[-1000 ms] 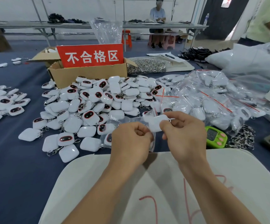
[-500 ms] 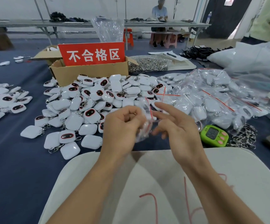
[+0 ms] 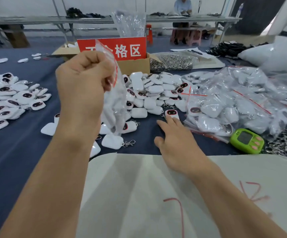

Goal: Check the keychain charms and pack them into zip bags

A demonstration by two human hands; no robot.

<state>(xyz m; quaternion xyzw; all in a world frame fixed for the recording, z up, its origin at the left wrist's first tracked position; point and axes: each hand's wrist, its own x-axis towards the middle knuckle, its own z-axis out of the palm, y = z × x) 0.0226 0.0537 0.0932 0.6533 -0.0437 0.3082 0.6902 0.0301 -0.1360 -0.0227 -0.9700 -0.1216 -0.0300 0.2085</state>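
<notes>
My left hand (image 3: pixel 84 83) is raised, fingers curled round the top of a zip bag (image 3: pixel 116 103) that hangs below it; blur hides whether the bag is filled. My right hand (image 3: pixel 175 140) is stretched open and holds nothing. Its fingertips just touch a face-up charm (image 3: pixel 172 113) lying beyond them, at the near edge of the loose pile (image 3: pixel 149 90). I judge this as fetching a charm to check. The next move calls for a clean pinch, lifting it without snagging neighbouring clips.
</notes>
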